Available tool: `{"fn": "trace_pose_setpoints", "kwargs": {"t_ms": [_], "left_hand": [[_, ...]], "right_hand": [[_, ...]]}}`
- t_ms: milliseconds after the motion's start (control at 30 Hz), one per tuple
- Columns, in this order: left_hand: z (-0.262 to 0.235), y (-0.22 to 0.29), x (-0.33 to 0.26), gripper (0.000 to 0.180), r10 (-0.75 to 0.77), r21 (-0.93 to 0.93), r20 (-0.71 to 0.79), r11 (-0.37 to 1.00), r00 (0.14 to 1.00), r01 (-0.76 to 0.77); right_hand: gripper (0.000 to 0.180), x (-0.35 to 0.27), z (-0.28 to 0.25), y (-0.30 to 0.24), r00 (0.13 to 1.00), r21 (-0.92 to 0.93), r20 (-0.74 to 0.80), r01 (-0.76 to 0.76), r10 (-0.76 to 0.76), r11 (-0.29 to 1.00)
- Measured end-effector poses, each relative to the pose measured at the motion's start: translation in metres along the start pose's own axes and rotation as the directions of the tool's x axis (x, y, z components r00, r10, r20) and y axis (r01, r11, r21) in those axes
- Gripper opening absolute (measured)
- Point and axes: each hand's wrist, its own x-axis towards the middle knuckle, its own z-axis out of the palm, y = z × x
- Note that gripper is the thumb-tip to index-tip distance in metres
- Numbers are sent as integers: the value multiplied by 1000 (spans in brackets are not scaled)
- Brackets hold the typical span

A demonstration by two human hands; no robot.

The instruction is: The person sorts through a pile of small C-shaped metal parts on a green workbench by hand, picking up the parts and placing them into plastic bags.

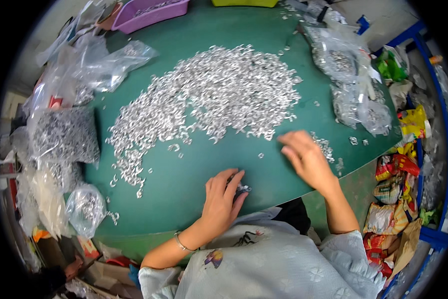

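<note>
few metal pieces (240, 188) under left grip (223, 199), table edge

Heap of small metal pieces (209, 99) mid-table (184, 189), filled bags (64, 134) left, probably likewise right.

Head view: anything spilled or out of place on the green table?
Mostly no. The pile of small silvery metal parts is spread loose across the green table, with a few strays lying apart near the clear bags on the right.
</note>
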Motion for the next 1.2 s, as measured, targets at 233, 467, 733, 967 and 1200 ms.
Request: {"fn": "trace_pose_setpoints", "kwargs": {"t_ms": [233,467,733,967,1200], "left_hand": [[-11,5,-27,42,-63,-234,-62,971,996,47],[11,6,-7,42,34,180,-11,983,999,-31],[26,-4,-7,31,111,57,-68,993,992,-107],[24,-3,-12,31,39,34,-117,999,992,-35],[-25,-24,-6,40,-107,126,-253,982,961,143]], "right_hand": [[33,-8,49,-31,966,102,44,251,-256,963],[29,-18,47,-12,989,-96,-129,67,-79,993],[20,9,77,-15,969,-51,-128,207,-212,977],[17,-6,56,-7,978,-78,-142,142,-152,987],[19,27,75,-32,961,24,-84,267,-265,963]]}}
